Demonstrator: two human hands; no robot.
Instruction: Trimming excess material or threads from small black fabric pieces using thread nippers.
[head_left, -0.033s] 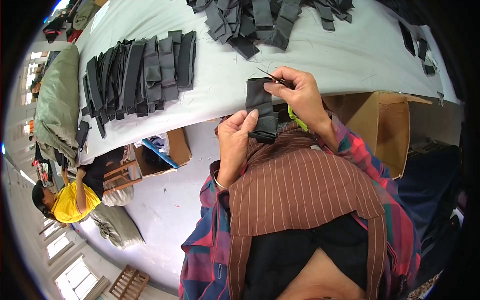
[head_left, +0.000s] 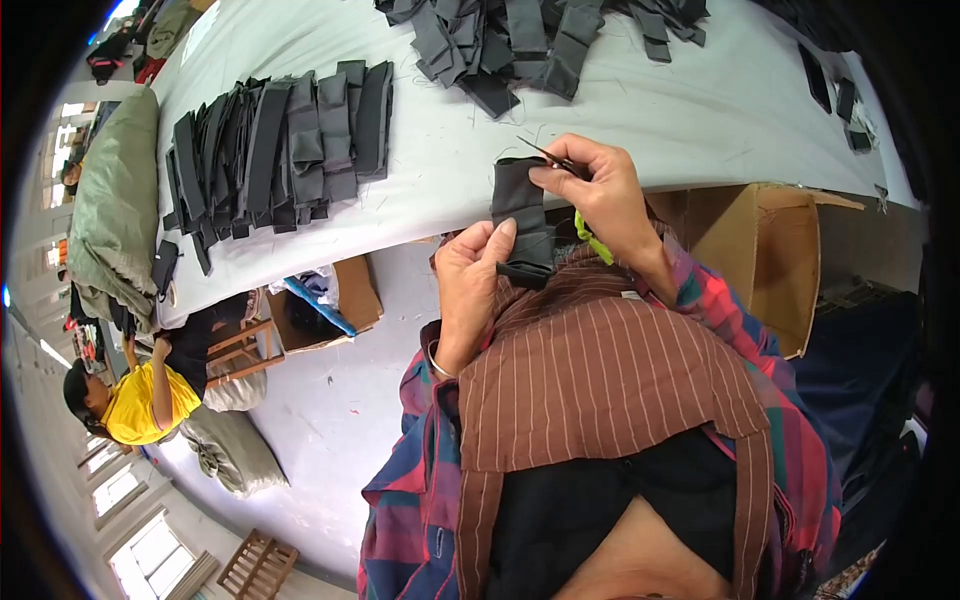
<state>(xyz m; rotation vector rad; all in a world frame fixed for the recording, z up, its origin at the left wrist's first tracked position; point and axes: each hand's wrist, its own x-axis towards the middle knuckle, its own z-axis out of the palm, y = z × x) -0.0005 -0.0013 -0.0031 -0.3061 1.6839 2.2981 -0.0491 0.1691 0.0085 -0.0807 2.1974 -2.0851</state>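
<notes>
Two hands meet at the near edge of the table (head_left: 640, 110), over a folded piece of dark grey fabric (head_left: 520, 215). The left hand (head_left: 470, 275) has its grip pinched on the lower part of the piece, thumb pressed on its front. The right hand (head_left: 600, 195) has its grip closed around small thread snips (head_left: 550, 157), whose thin points lie just above the fabric's top edge; a yellow-green loop (head_left: 592, 240) hangs under that palm. The piece hangs half over the table's edge, in front of a brown striped apron (head_left: 600, 380).

The table is covered in pale cloth. On it, to the left, a tidy overlapping row of dark pieces (head_left: 280, 140) lies well apart from a looser heap (head_left: 540, 35) at the far side. An open cardboard box (head_left: 770, 260) stands below the table on the right, another box (head_left: 320, 300) on the pale floor to the left. Further left, a person in a yellow shirt (head_left: 130, 400) sits beside a green bundle (head_left: 115, 200).
</notes>
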